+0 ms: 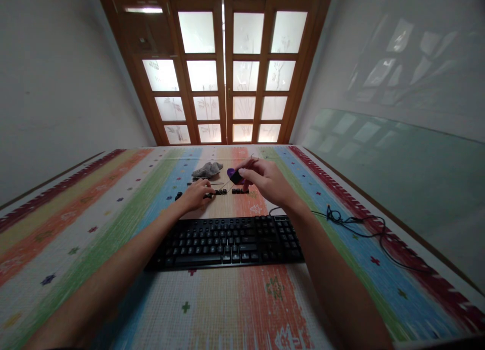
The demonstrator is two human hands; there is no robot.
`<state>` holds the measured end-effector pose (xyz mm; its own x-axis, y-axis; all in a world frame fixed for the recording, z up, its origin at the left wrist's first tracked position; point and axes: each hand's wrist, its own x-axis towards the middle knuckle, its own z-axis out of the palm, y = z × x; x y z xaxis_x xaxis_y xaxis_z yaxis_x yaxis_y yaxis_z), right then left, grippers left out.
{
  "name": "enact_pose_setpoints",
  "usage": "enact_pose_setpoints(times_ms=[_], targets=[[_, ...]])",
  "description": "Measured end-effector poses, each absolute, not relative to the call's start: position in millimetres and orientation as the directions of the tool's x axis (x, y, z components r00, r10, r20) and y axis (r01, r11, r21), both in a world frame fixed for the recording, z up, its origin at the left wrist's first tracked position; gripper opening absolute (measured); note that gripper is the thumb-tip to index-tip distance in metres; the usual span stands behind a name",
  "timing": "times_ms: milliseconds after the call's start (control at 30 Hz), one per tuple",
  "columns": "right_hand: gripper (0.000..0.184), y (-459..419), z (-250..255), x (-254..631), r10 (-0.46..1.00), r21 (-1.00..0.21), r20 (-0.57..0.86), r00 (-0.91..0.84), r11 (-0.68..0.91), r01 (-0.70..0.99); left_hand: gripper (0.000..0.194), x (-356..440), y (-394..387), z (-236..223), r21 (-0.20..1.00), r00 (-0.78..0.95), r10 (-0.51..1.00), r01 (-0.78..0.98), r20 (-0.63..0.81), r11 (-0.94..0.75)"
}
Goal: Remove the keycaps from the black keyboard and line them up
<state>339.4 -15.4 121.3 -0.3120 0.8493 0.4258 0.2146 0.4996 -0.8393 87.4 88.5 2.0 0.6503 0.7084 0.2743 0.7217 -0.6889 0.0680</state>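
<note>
A black keyboard [231,239] lies across the striped mat in front of me. Beyond it, loose black keycaps [239,191] sit in short rows on the mat. My right hand [265,178] is raised above them, pinching a small black keycap [235,177] between thumb and fingers, with a purple piece [230,172] right behind it. My left hand [197,194] rests on the mat with fingers curled over keycaps in the left row; what it grips is hidden.
A crumpled grey cloth [206,169] lies past the keycaps. The keyboard's black cable [356,226] loops over the mat to the right. A wooden glass-paned door [225,67] closes the far end, and a glass panel [409,178] leans on the right wall.
</note>
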Motion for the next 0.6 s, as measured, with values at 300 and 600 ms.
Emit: enact_pose_setpoints(times_ms=[300, 600], targets=[[0.007, -13.1, 112.8, 334.0, 0.830, -0.833, 0.340, -0.443, 0.484, 0.267, 0.028, 67.5, 70.0, 8.5, 0.153, 0.590, 0.723, 0.727, 0.360, -0.669], [0.018, -6.2, 87.9, 315.4, 0.771, -0.856, 0.098, -0.629, 0.388, 0.341, 0.013, 54.5, 27.5, 6.1, 0.294, 0.475, 0.781, 0.742, 0.406, -0.603]])
